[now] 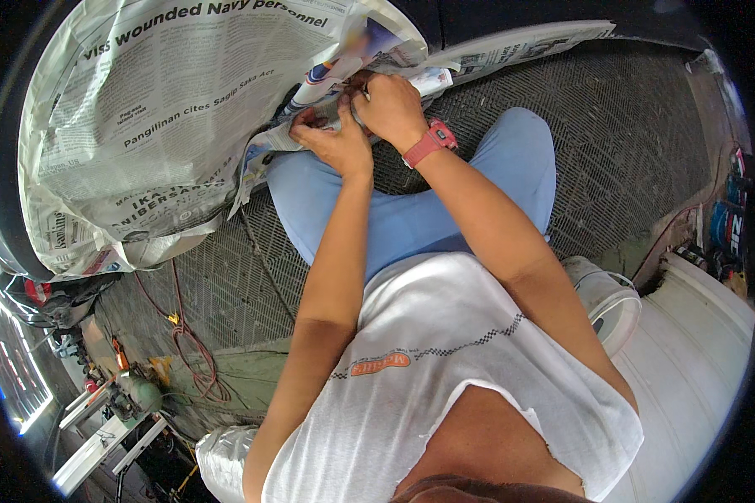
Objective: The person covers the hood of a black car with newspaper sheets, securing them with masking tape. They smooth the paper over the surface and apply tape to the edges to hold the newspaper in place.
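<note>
Sheets of newspaper (176,109) cover a large rounded shape at the upper left, and what lies beneath is hidden. At the lower right edge of this covering, my left hand (341,147) has its fingers and thumb bent around a crumpled fold of the paper. Just beside and above it, my right hand (392,105), with a red watch (432,142) on the wrist, is closed on the same bunched edge. Its fingertips are partly hidden. A folded strip of newspaper (432,82) sticks out past the right hand's knuckles.
A dark, glossy panel (528,21) runs along the top, with more newspaper (520,52) along its lower edge. Dark textured matting (629,134) covers the floor. A reddish hose (184,344) lies coiled at left. A white bucket (617,314) stands at my right, near bottles and cans (726,218).
</note>
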